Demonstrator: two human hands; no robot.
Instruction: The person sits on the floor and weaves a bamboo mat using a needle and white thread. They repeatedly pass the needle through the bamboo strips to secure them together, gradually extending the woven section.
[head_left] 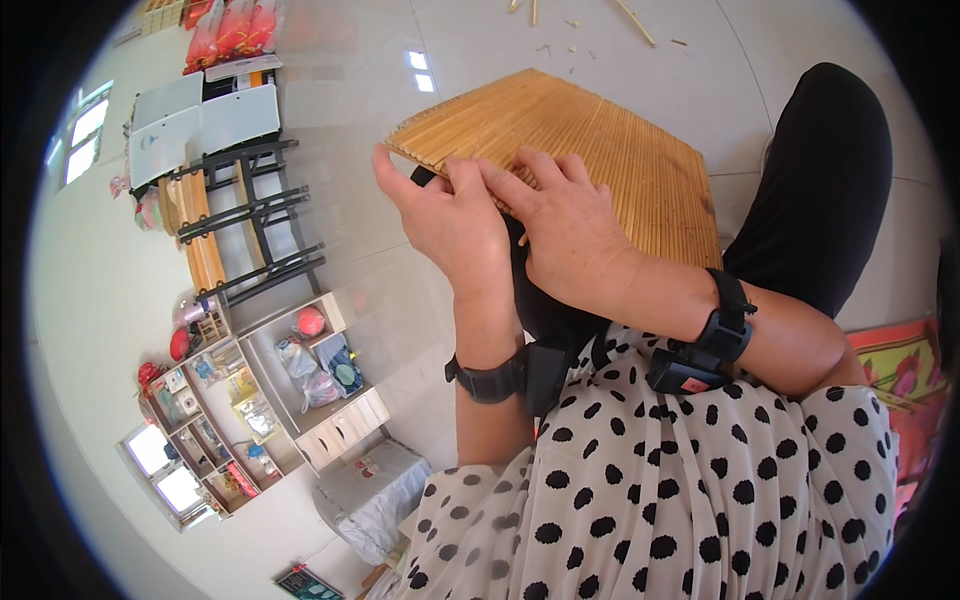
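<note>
A tan panel of thin bamboo sticks (600,140) set side by side rests on my lap, tilted, with its far corner pointing away. My left hand (450,225) grips its near left edge, one finger stretched out along the corner. Close against it, my right hand (575,230) has its fingers bent over the same edge, and its fingertips meet those of my left hand. A short stick end pokes out below my right fingers. Whatever lies between those fingertips is hidden.
Loose sticks and chips (635,22) lie on the pale tiled floor (390,330) beyond the panel. Folded tables with black legs (250,215) and a shelf unit (290,395) stand along the left. A covered box (380,500) stands at lower left, a red printed item (905,370) at right.
</note>
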